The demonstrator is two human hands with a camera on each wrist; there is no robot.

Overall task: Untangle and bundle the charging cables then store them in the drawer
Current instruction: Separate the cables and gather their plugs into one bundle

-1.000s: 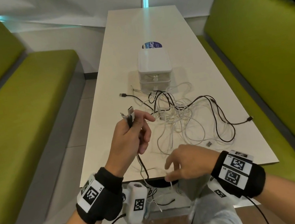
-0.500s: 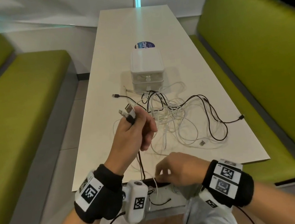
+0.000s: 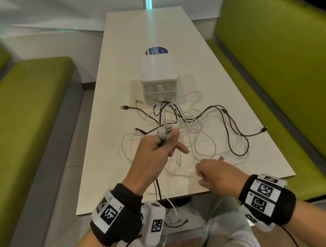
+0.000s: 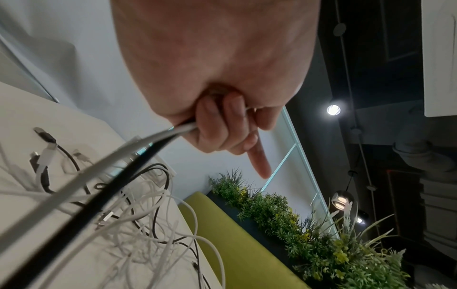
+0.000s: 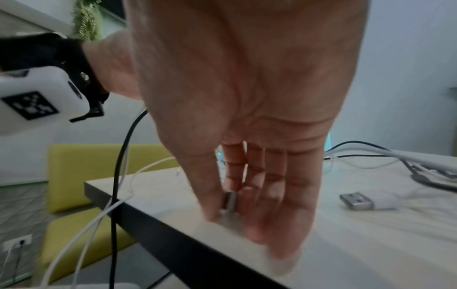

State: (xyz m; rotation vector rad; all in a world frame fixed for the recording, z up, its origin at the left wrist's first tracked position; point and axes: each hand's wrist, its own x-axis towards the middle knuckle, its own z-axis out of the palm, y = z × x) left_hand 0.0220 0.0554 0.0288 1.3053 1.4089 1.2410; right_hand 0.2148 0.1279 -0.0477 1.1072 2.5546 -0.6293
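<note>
A tangle of white and black charging cables (image 3: 190, 124) lies on the table in front of a small white two-drawer unit (image 3: 159, 77), whose drawers look closed. My left hand (image 3: 167, 141) hovers over the tangle's near side and grips several plug ends; in the left wrist view my left hand (image 4: 210, 125) grips a white cable (image 4: 123, 154) and a black cable (image 4: 138, 166), which trail over the table's front edge. My right hand (image 3: 200, 174) is at the front edge, and in the right wrist view my right hand (image 5: 230, 211) pinches a small metal USB plug (image 5: 231, 201) against the tabletop.
The long pale table (image 3: 147, 27) runs away from me between green benches, left (image 3: 24, 110) and right (image 3: 274, 70). A blue round sticker (image 3: 156, 51) lies behind the drawer unit. A loose white USB plug (image 5: 358, 201) lies to the right of my right hand.
My left hand has tipped forward and down toward the tangle, still holding the plug ends. My right hand has come from the table's edge onto the tabletop and closed on a plug.
</note>
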